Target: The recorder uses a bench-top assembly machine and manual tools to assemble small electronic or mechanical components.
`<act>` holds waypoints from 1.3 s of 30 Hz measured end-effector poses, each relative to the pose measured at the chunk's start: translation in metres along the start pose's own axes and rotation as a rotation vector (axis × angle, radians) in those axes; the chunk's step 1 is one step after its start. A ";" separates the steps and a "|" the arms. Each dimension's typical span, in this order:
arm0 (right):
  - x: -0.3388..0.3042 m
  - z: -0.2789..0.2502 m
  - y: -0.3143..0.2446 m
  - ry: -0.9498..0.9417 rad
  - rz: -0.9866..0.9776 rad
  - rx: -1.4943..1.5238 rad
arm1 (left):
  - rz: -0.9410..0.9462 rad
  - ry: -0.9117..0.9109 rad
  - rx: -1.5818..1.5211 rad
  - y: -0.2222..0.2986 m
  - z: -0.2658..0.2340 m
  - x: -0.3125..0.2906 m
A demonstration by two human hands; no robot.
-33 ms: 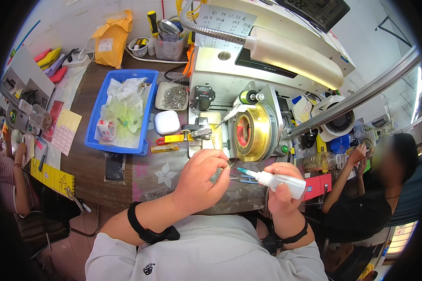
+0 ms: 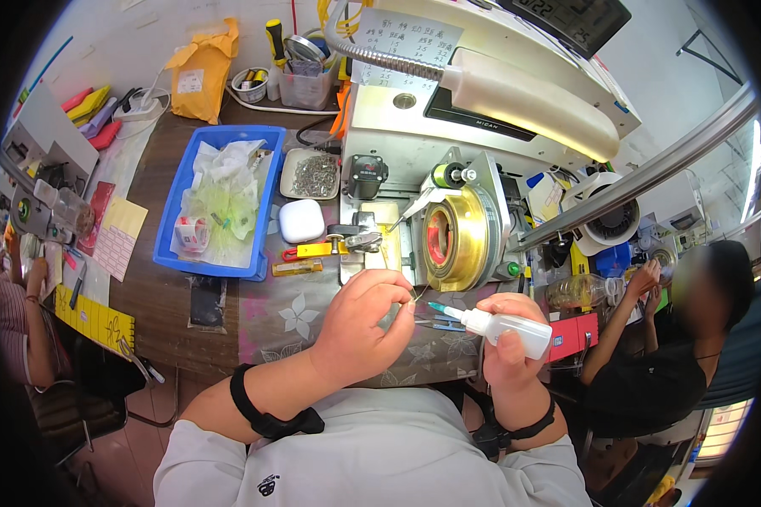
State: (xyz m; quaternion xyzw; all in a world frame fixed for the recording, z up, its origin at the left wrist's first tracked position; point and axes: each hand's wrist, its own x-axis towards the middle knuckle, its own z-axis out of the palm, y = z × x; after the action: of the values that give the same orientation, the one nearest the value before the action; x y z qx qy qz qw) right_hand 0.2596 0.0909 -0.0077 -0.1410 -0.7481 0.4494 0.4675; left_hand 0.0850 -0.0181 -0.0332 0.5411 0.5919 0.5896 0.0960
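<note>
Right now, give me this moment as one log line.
left hand: pinching thin pale strand | right hand: holding translucent white squeeze bottle | teal nozzle tip: close to strand

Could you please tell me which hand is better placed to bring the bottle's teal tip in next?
The right hand, I'd judge: it holds the white bottle with its teal tip pointing toward the left hand, which pinches a thin piece.
</note>
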 end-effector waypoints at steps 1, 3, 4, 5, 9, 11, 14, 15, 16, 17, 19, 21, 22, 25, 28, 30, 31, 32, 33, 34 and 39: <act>-0.001 -0.001 0.000 0.005 0.006 0.001 | -0.003 0.002 -0.001 0.000 0.000 0.000; -0.003 -0.005 0.003 0.010 0.010 0.002 | -0.002 0.006 -0.001 0.000 0.001 0.000; -0.004 -0.010 0.004 -0.040 -0.012 -0.001 | 0.000 0.006 -0.006 0.001 0.001 0.000; -0.005 -0.013 0.004 -0.089 -0.035 -0.005 | 0.003 0.003 -0.009 0.001 0.001 0.000; -0.009 -0.016 -0.011 -0.050 -0.069 0.036 | -0.009 -0.024 0.002 0.001 0.001 0.000; -0.012 -0.028 -0.022 -0.132 0.037 0.116 | 0.003 -0.017 0.059 -0.001 0.001 0.000; -0.018 -0.057 -0.019 -0.204 0.266 0.185 | 0.050 0.021 0.120 -0.001 -0.001 0.001; -0.014 -0.076 -0.021 -0.127 0.350 0.060 | 0.072 0.008 0.091 0.001 0.000 0.001; -0.007 -0.097 -0.023 -0.057 0.438 -0.057 | 0.050 0.007 0.099 0.000 0.000 0.001; 0.003 -0.124 -0.021 0.137 0.367 -0.232 | 0.028 0.004 0.109 0.000 0.001 0.001; 0.026 -0.169 -0.020 0.562 0.190 -0.423 | 0.016 -0.010 0.100 0.001 0.004 0.002; 0.035 -0.203 -0.018 0.797 0.073 -0.445 | 0.001 -0.014 0.102 0.001 0.006 0.002; 0.033 -0.220 -0.011 0.750 0.052 -0.509 | 0.002 -0.003 0.109 0.002 0.006 0.002; 0.030 -0.231 0.006 0.707 0.050 -0.580 | 0.045 0.011 0.132 -0.001 0.005 0.000; 0.026 -0.232 0.020 0.718 0.199 -0.526 | 0.061 0.022 0.152 0.000 0.005 -0.003; 0.020 -0.231 0.038 0.667 0.438 -0.712 | 0.042 0.019 0.145 0.002 0.005 -0.002; 0.009 -0.235 0.059 0.702 0.413 -0.581 | 0.024 0.007 0.117 0.004 0.007 0.000; 0.011 -0.222 0.057 0.689 0.418 -0.567 | -0.006 0.009 0.105 0.005 0.005 0.001; 0.015 -0.203 0.049 0.821 0.121 -0.759 | -0.019 0.022 0.128 0.004 0.003 0.003; 0.015 -0.187 0.039 0.947 -0.188 -0.944 | 0.004 0.006 0.142 0.005 0.002 0.004; -0.028 -0.142 0.043 0.001 0.273 -1.004 | 0.046 -0.023 0.164 0.003 0.000 0.004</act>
State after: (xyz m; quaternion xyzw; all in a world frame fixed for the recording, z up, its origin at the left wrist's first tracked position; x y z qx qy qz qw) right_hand 0.3831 0.1740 -0.0357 -0.4444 -0.8460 0.0921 0.2799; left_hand 0.0856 -0.0161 -0.0290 0.5673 0.6244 0.5351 0.0445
